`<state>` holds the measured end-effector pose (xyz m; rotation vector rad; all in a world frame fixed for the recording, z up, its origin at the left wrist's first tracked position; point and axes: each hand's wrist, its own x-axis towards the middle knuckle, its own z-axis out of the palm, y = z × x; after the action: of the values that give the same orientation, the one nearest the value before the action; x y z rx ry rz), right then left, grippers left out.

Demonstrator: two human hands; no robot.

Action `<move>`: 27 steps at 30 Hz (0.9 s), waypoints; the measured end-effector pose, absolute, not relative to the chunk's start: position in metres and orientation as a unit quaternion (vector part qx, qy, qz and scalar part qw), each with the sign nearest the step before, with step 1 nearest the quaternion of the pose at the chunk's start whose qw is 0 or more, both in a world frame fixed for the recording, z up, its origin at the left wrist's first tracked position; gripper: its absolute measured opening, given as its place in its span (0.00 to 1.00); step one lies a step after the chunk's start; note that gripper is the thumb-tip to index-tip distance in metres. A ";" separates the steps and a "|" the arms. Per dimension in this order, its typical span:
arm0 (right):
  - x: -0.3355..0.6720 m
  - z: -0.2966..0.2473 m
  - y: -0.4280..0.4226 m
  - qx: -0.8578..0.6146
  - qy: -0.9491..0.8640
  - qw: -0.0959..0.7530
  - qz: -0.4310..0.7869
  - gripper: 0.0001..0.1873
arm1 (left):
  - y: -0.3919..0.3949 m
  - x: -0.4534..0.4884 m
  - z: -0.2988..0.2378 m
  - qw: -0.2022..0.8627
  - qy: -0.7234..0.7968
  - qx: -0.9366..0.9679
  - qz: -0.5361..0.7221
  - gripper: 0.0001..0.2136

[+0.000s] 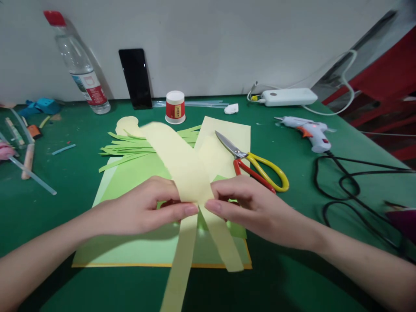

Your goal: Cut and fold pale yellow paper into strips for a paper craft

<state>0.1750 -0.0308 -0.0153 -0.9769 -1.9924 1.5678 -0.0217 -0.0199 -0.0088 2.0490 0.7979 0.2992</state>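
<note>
Between my two hands is a pale yellow paper piece (191,173), wide at the top and split into two strips that hang down. My left hand (156,201) pinches it at its left side, thumb in front. From the other side, my right hand (242,203) grips it the same way, the thumb tips close together near the split. Beneath lie light green paper sheets (130,251) with an orange edge below them. Green paper strips (130,149) and a rounded yellow cutout (126,126) rest behind. Scissors (251,160) with yellow and red handles lie on a yellow sheet (232,130).
A glue gun (308,132) with a black cord lies at right, near a white power strip (289,96). Along the wall stand a water bottle (79,65), a black phone (135,78) and a red-and-white paper cup (175,107). Small scraps and sticks (28,160) litter the left side.
</note>
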 end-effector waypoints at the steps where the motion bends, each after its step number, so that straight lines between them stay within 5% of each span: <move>1: 0.175 -0.016 -0.031 -0.351 -0.720 0.206 0.562 0.17 | -0.020 -0.022 -0.009 0.451 0.319 0.824 0.127 0.13; 27: 0.173 -0.017 -0.031 -0.386 -0.732 0.221 0.515 0.20 | -0.019 -0.026 -0.011 0.461 0.331 0.815 0.114 0.17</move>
<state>0.1731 -0.0314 -0.0168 -1.0680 -2.0241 1.4246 -0.0260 -0.0191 -0.0110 2.0059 0.8143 0.2796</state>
